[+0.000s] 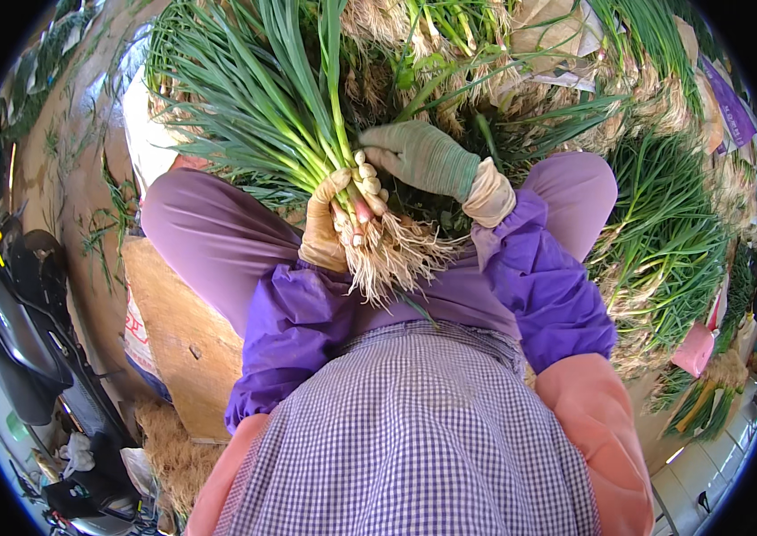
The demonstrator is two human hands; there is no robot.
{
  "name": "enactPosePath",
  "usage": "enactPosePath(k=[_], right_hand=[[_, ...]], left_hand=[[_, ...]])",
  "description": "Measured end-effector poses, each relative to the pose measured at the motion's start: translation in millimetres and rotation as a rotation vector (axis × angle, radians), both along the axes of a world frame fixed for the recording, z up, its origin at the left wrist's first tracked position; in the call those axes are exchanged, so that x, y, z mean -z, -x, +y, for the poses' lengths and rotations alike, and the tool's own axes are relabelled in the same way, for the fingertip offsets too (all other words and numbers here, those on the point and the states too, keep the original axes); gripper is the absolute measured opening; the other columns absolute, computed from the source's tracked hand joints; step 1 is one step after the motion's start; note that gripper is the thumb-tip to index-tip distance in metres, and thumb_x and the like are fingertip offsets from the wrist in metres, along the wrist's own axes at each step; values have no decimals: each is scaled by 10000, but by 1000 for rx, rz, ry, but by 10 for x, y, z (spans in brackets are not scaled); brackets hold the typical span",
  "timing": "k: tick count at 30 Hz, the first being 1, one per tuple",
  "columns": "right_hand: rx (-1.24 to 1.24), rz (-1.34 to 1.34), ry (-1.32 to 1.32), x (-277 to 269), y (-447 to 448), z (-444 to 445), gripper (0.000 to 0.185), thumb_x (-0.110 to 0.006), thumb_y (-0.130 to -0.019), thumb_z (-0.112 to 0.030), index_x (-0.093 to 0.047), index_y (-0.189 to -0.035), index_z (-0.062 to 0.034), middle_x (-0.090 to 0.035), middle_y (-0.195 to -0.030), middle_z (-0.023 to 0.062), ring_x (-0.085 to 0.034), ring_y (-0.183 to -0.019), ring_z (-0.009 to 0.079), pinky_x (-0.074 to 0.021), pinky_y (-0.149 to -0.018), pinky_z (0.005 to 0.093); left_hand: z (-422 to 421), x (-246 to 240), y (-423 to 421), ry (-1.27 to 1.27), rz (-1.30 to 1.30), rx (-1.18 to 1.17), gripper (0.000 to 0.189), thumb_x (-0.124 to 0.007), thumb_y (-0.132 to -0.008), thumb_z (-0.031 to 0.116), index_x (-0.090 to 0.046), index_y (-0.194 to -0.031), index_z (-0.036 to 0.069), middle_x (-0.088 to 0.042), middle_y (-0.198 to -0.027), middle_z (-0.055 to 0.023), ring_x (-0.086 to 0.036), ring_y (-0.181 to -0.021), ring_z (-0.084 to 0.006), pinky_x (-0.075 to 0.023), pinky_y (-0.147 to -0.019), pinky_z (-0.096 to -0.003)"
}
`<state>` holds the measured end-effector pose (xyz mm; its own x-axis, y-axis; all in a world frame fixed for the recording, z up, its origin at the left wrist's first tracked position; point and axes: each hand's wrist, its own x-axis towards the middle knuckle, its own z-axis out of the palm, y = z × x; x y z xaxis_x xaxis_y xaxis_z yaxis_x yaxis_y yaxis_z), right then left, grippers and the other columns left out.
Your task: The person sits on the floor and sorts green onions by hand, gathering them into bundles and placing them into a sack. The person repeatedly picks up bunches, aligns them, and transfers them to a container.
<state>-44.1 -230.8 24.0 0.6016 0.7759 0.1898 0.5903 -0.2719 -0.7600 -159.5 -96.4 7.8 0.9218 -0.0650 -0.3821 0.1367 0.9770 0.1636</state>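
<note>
My left hand (326, 228), in a pale work glove, is closed around the lower stems of a bunch of green onions (315, 151). The long leaves fan up and to the left. White and pinkish bulbs show beside my thumb, and the pale stringy roots (395, 258) hang towards my lap. Just right of the stems is my right hand (422, 157), in a green-grey glove. Its fingertips are blurred near the bunch, and whether they hold anything cannot be made out. Loose leaves lie beneath and beyond this hand.
Heaps of green onions (667, 194) lie to my right, and rooty bunches (378, 23) lie ahead. A wooden board (181, 328) is by my left knee. Parked at far left is a motor scooter (13, 321). At right are a pink plastic item (693, 350) and a purple bag (730, 107).
</note>
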Motion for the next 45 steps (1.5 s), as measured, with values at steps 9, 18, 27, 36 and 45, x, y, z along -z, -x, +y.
enactPosePath(k=[9, 18, 27, 36, 45], right_hand=[[459, 59, -14, 99, 241, -232, 144, -587, -834, -214, -642, -862, -83, -643, -772, 124, -623, -708, 313, -502, -627, 373], [530, 658, -528, 17, 294, 5, 173, -569, -871, -158, -656, -842, -11, -660, -756, 99, -601, -605, 207, -484, -559, 294], [16, 1253, -850, -420, 492, -650, 291, -485, -927, -249, -580, -879, 23, -579, -662, 75, -554, -567, 127, -465, -581, 256], [120, 474, 73, 11, 390, -115, 420, -585, -831, -432, -654, -960, -38, -652, -860, 140, -635, -774, 274, -489, -695, 343], [131, 446, -151, -126, 495, -411, 532, -568, -832, -505, -592, -1051, -21, -644, -902, 179, -644, -854, 295, -488, -737, 369]], left_hand=[[57, 84, 17, 82, -264, 61, 629, -584, -849, 179, -297, -1385, 20, -455, -1301, -183, -605, -883, -216, -573, -752, -360], [32, 214, 20, -119, -44, 4, 400, -614, -823, 156, -523, -1153, -51, -608, -1052, -153, -575, -1058, -254, -547, -816, -361], [41, 241, -59, -88, -138, -26, 505, -635, -795, 224, -496, -1212, -24, -574, -1042, -121, -564, -966, -252, -479, -872, -424], [21, 176, -136, -331, -128, 115, 585, -579, -819, 202, -406, -1310, -65, -455, -1318, -226, -447, -1226, -305, -363, -1042, -383], [91, 156, -98, 218, -292, 24, 493, -574, -856, 128, -402, -1297, -12, -558, -922, 17, -568, -862, -161, -447, -930, -392]])
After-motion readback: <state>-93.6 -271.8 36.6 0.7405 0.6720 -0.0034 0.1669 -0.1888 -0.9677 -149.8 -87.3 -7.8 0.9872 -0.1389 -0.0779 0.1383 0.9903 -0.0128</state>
